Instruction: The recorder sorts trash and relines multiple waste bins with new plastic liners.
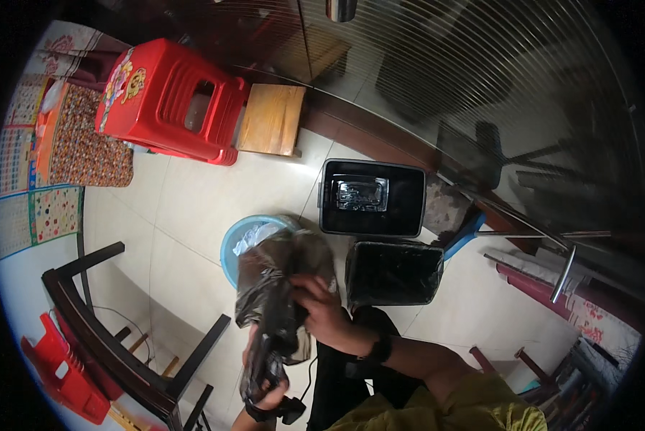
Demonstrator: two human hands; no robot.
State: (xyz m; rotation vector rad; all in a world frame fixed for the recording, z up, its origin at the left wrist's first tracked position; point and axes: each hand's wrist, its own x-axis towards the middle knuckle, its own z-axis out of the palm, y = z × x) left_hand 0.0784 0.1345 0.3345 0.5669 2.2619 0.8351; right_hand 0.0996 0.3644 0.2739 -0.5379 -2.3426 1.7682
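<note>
A dark, thin plastic bag (279, 285) hangs crumpled between my hands, partly covering a light-blue basin (228, 250). My left hand (271, 396), low in the view, grips the bag's gathered lower part. Higher up, my right hand (322, 312) has its fingers curled on the bag's right side; they are slightly blurred. A whitish plastic bag (255, 237) shows inside the basin. To the right stands a black bin (395, 272) lined with dark plastic. Behind it is another black bin (408, 196), its glossy bottom visible.
Stacked red plastic stools (166, 102) and a small wooden stool (274, 118) stand at the back left, by a ribbed glass door (462, 81). A blue broom or dustpan (465, 237) lies beside the bins. Dark furniture legs (198, 355) rise at left from the tiled floor (182, 215).
</note>
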